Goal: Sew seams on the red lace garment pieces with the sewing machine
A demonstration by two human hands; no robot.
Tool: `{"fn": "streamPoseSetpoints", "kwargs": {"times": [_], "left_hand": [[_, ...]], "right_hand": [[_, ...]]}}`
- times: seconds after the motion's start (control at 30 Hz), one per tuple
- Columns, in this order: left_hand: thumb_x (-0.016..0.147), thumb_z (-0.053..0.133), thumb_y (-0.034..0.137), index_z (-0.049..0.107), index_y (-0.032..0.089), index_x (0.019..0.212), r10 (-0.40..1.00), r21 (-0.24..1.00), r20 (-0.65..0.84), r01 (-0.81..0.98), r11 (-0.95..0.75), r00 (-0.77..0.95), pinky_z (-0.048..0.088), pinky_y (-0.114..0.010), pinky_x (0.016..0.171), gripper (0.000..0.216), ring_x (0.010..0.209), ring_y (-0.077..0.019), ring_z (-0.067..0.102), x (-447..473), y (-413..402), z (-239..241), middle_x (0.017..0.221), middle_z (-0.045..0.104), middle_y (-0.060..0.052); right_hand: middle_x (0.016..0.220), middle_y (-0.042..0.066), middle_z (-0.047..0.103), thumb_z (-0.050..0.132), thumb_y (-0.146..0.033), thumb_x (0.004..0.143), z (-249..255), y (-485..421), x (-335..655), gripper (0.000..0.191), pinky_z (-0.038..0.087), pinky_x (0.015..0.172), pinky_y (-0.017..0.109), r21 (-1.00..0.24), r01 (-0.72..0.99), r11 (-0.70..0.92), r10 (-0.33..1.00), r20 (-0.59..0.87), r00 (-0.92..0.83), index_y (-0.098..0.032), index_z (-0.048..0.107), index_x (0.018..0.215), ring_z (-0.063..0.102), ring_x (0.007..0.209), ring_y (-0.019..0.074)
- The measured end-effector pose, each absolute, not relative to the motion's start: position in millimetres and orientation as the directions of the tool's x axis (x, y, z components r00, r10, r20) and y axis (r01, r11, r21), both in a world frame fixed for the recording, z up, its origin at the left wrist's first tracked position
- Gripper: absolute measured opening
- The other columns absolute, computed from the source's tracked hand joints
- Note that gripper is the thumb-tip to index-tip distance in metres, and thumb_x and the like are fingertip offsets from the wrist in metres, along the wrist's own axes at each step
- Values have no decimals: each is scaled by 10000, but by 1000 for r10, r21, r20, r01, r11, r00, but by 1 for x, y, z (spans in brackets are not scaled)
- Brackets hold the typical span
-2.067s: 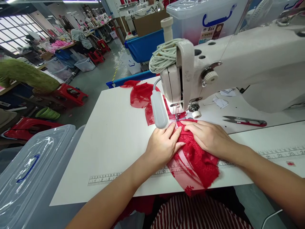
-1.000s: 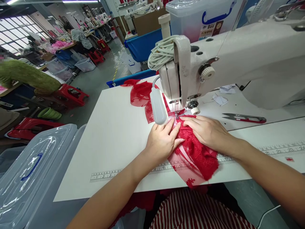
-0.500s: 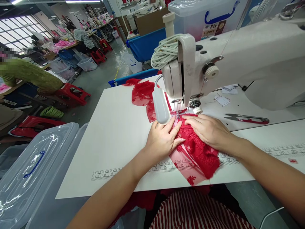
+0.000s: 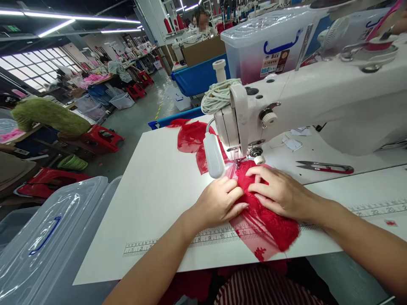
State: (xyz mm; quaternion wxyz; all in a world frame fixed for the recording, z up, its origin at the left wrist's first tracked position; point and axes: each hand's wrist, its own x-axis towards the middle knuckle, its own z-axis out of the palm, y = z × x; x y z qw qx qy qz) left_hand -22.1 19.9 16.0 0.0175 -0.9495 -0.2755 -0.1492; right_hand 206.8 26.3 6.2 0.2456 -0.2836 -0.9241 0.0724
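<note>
A red lace fabric (image 4: 282, 233) with a sheer mesh part lies under the needle area of a white sewing machine (image 4: 318, 101). Its near end reaches the table's front edge. My left hand (image 4: 219, 199) is at the mesh side, fingers curled in on the fabric just below the presser foot (image 4: 237, 163). On the lace, to the right, rests my right hand (image 4: 280, 192), its bent fingers spread apart; its thumb is hidden. More sheer red fabric (image 4: 190, 137) spreads behind the grey lamp head (image 4: 214, 156), left of the needle.
Thread snips (image 4: 326, 167) and paper tags (image 4: 292, 144) lie right of the needle. A printed ruler (image 4: 210, 237) runs along the white table (image 4: 152, 182). A lidded clear bin (image 4: 63, 220) stands at left. A blue cart (image 4: 197, 76) is behind; people sit farther off.
My left fingers, stretched out before, are now curled. My right hand has slid back a little from the needle and its fingers have spread. The view has tilted upward.
</note>
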Motion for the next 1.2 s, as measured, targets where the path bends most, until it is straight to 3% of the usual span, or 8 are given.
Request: {"fn": "streamPoseSetpoints", "kwargs": {"times": [0.13, 0.27, 0.4, 0.53, 0.7, 1.0, 1.2], "left_hand": [[1005, 317, 447, 610, 129, 956, 581, 126, 271, 570, -812, 767, 436, -317, 638, 435, 698, -180, 495, -23, 18, 13, 805, 587, -62], [1013, 289, 449, 565, 68, 1217, 582, 65, 330, 597, -800, 743, 479, -337, 657, 512, 724, -192, 522, -21, 16, 9, 892, 620, -102], [1008, 260, 482, 611, 95, 1203, 558, 21, 333, 586, -810, 760, 492, -330, 656, 558, 737, -190, 541, -19, 15, 9, 940, 626, -130], [981, 258, 558, 632, 107, 1202, 556, -50, 336, 603, -796, 761, 502, -376, 712, 626, 817, -222, 576, -20, 12, 10, 1223, 593, -207], [964, 284, 592, 604, 143, 1273, 577, -103, 290, 624, -775, 764, 485, -397, 710, 632, 912, -284, 606, -25, 8, 9, 1281, 585, -220], [955, 320, 596, 600, 146, 1291, 593, -114, 273, 637, -762, 758, 478, -392, 727, 628, 914, -285, 613, -24, 6, 10, 1294, 587, -220], [960, 271, 610, 588, 170, 1310, 619, -121, 263, 662, -740, 740, 468, -400, 770, 645, 1092, -331, 577, -24, 7, 7, 1332, 564, -208]], "right_hand": [[1039, 86, 652, 463, -62, 831, 4, 28, 209, 214, 471, 797, 376, -231, 441, 867, 498, 402, -769, -177, 631, 897, 567, 918, 216], [969, 89, 661, 459, -55, 807, 3, 28, 211, 199, 445, 699, 340, -173, 496, 851, 521, 407, -750, -169, 621, 830, 548, 813, 202], [1020, 102, 665, 454, -53, 790, 2, 28, 210, 206, 453, 695, 341, -143, 516, 844, 526, 404, -749, -165, 626, 816, 548, 817, 209], [1241, 120, 633, 451, -46, 781, -1, 27, 209, 276, 483, 736, 356, -112, 541, 833, 534, 413, -737, -138, 648, 949, 566, 944, 236], [1158, 85, 693, 470, -55, 789, -3, 25, 209, 240, 486, 688, 336, -80, 609, 789, 583, 411, -701, -150, 657, 907, 584, 895, 224], [1145, 72, 703, 470, -52, 787, -3, 26, 209, 241, 454, 633, 322, -61, 622, 781, 583, 430, -689, -151, 663, 890, 578, 856, 212], [1106, 45, 716, 462, -40, 793, -1, 27, 208, 226, 423, 606, 312, -66, 638, 767, 602, 418, -681, -176, 637, 832, 552, 819, 203]]}}
